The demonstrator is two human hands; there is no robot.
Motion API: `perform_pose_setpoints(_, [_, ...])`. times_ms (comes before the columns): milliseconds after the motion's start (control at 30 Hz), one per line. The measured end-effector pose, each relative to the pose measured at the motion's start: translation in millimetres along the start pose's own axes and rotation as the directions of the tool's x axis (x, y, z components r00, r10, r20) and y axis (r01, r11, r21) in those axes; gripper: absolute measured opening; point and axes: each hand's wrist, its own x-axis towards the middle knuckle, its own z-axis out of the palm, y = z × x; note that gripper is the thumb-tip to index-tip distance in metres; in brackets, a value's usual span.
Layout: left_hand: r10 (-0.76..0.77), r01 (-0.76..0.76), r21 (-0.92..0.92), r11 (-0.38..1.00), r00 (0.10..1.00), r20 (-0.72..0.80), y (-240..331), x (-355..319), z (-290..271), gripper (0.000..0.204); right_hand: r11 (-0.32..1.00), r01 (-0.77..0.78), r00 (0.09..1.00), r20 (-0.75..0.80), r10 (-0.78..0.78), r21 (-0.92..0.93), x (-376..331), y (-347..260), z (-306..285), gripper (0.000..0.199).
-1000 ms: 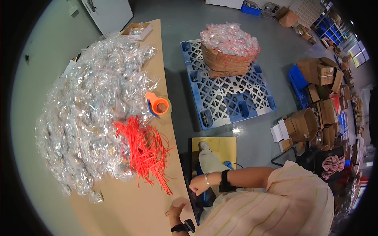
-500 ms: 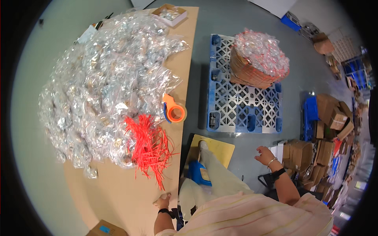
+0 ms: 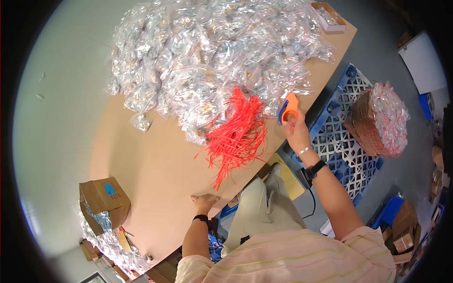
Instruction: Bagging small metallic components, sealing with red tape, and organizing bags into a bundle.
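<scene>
The orange tape dispenser [image 3: 288, 108] is gripped by the right hand [image 3: 297, 134] at the table's [image 3: 155, 174] right edge, beside the red ties [image 3: 238, 134]; the left hand [image 3: 204, 202] is laid flat and open; the dispenser should be lifted straight, clear of the bags [image 3: 207, 52].

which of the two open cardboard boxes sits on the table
The small shallow box at the table's far right corner, beside the heap of clear bags. The larger box stands on the floor, left of the table.
</scene>
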Motion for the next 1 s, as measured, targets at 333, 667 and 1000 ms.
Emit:
perform_pose_setpoints(333, [0.179,-0.203,-0.194,0.96,0.975,-0.134,23.5,36.2,-88.7,0.035,0.857,-0.198,0.937,0.164,0.308,-0.476,45.4,27.3,60.0,0.089])
perform_pose_setpoints(667, [0.287,0.392,-0.808,-0.439,0.914,0.287,195.8,129.4,-188.8,0.041,0.993,0.094,0.995,-0.027,-0.096,-0.069,-46.3,-36.1,-26.9,0.07])
perform_pose_setpoints(1000, [-0.053,-0.471,-0.825,-0.312,0.876,-0.48,110.4,40.0,-259.3,0.02,0.975,0.024,0.999,0.034,-0.032,0.222,-89.8,-131.4,-69.3,0.069])
